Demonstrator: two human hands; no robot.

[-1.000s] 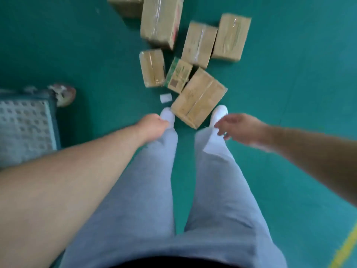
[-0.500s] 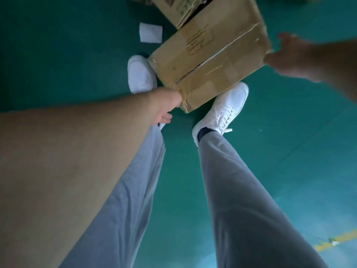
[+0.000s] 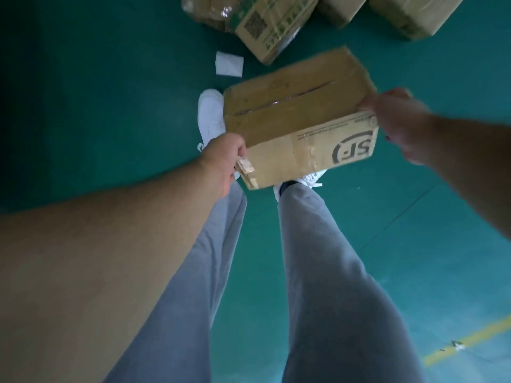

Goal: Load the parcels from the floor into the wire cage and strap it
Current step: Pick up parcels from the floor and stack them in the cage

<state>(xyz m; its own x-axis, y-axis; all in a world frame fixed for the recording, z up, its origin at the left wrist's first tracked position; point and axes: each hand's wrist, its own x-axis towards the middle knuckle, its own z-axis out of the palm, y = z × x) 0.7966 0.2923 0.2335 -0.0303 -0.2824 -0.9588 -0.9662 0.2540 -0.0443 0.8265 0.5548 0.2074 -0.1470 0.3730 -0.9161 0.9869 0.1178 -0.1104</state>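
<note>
The box point(image 3: 298, 114) tilts above the shoes point(image 3: 211, 114), the left hand point(image 3: 224, 158) in a pinching grip on its torn near corner and the right hand point(image 3: 392, 120) curled over the opposite one; better to get fingers under the base before carrying.

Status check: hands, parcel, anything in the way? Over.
Left hand grips near corner of box. Right hand grips its opposite edge. Other boxes on floor ahead; cage not in view.

This looks like a parcel depot or warehouse; the floor point(image 3: 110, 106) is a smooth green coating with a yellow line point(image 3: 467, 341) painted across it; taped cardboard parcels point(image 3: 271, 23) lie clustered straight on it; one box point(image 3: 298, 120) bears a courier's "SF" logo; a paper slip point(image 3: 229, 64) lies loose nearby.
</note>
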